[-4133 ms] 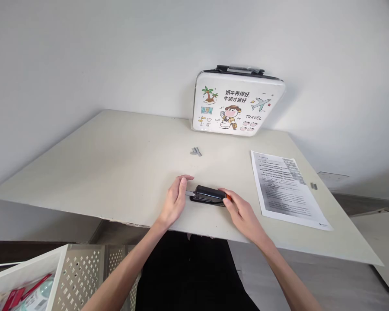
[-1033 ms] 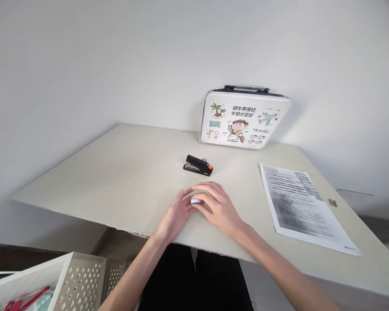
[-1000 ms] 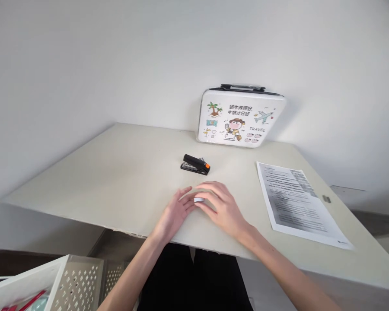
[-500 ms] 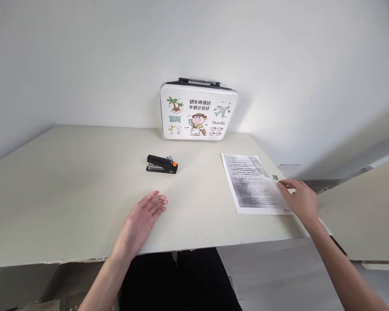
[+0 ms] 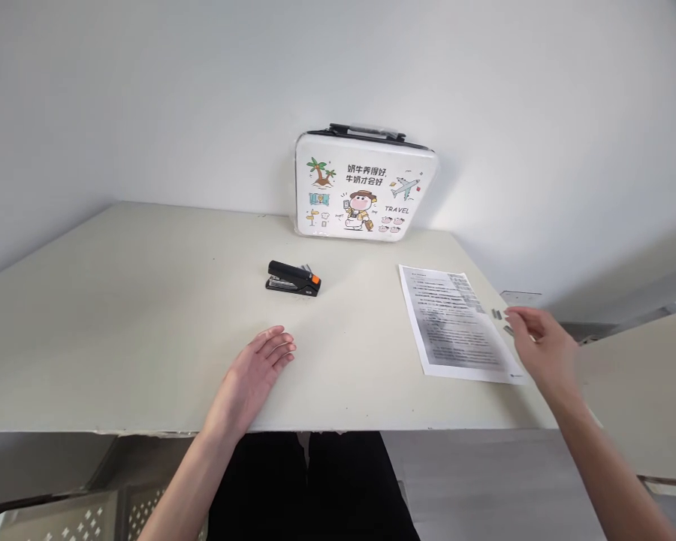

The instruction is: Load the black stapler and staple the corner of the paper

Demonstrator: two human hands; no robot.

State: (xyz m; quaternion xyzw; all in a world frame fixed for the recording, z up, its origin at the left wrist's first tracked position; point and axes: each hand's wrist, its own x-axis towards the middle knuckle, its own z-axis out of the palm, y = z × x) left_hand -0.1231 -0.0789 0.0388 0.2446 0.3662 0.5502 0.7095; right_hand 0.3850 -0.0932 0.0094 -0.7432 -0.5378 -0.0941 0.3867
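My left hand (image 5: 253,376) rests on the table near its front edge, fingers stretched out, holding nothing. Beyond it lies a black stapler (image 5: 293,279) with an orange button, a small metal piece showing behind it. My right hand (image 5: 546,349) hovers at the table's right edge, beside a printed sheet of paper (image 5: 456,323). Its thumb and forefinger are pressed close together; whatever sits between them, if anything, is too small to make out. Short grey staple strips (image 5: 496,314) lie just left of those fingertips, and another strip (image 5: 508,330) shows under the thumb.
A white case (image 5: 366,188) with cartoon prints and a black handle leans against the wall at the back. The pale table (image 5: 163,315) ends at my dark-clothed legs (image 5: 315,488). A perforated container (image 5: 73,518) stands below, at left. A pale panel (image 5: 647,398) is at right.
The view has shifted, moving the table things rightward in the picture. My right hand has drawn slightly away from the staple strips, uncovering one by the thumb. My left hand stays on the table.
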